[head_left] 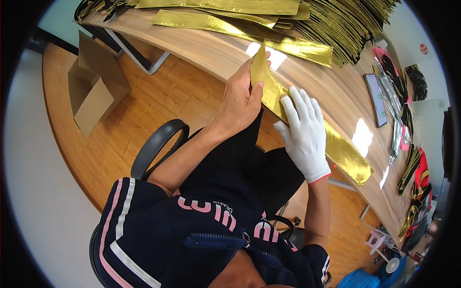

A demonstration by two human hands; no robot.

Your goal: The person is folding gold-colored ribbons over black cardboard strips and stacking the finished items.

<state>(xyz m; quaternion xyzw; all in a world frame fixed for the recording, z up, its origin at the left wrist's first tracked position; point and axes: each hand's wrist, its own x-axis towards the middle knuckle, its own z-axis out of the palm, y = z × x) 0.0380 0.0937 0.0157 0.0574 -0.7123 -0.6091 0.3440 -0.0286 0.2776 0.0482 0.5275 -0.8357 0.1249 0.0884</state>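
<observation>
Gold strip, long, flat, shiny as foil and finely creased, lies along the near edge of the tabletop, its left end lifted and curled in the grip of the bare left hand, while the white-gloved right hand rests open across its middle. Tabletop pale, wood-grained, glossy with glare; beyond, a dense fan of gold-and-black strips, a phone to the right, and an open cardboard box on the plank floor at left.
</observation>
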